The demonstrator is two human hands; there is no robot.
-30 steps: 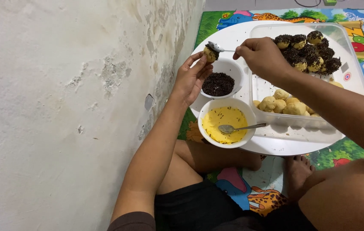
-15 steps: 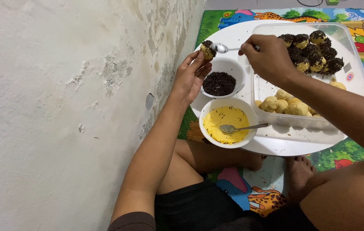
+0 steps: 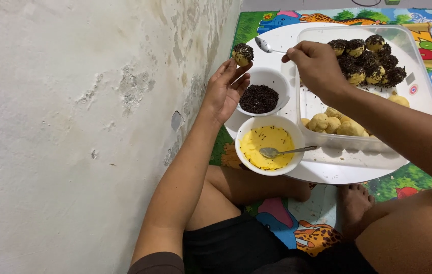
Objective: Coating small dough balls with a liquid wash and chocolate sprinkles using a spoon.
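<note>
Peeling, stained white plaster wall (image 3: 74, 127) fills the left half of my view, and I sit cross-legged on a colourful animal-print floor mat (image 3: 297, 223) beside it, bare knees and toes showing below. Before me is a low round white table (image 3: 327, 172). My left hand (image 3: 224, 89) is raised, palm toward me, fingers loosely spread, with the fingertips pinched together on a small round dough ball coated in chocolate sprinkles (image 3: 243, 53), held up above the table's left edge. My right hand (image 3: 317, 63) reaches across from the right, fingers closed on the handle of a metal spoon (image 3: 269, 47), whose bowl points toward the coated ball and sits just beside it, not touching. Below the ball, near my left palm, stands a small white bowl of chocolate sprinkles (image 3: 259, 98). Closer to me, touching that bowl, is a larger white bowl of yellow liquid (image 3: 268, 147) flecked with a few sprinkles, and a second spoon (image 3: 284, 151) rests in it with its handle pointing right. To the right lies a clear plastic container (image 3: 419, 66); its far end holds a pile of finished sprinkle-coated balls (image 3: 368, 61), and its near end holds plain pale dough balls (image 3: 335, 124).
</note>
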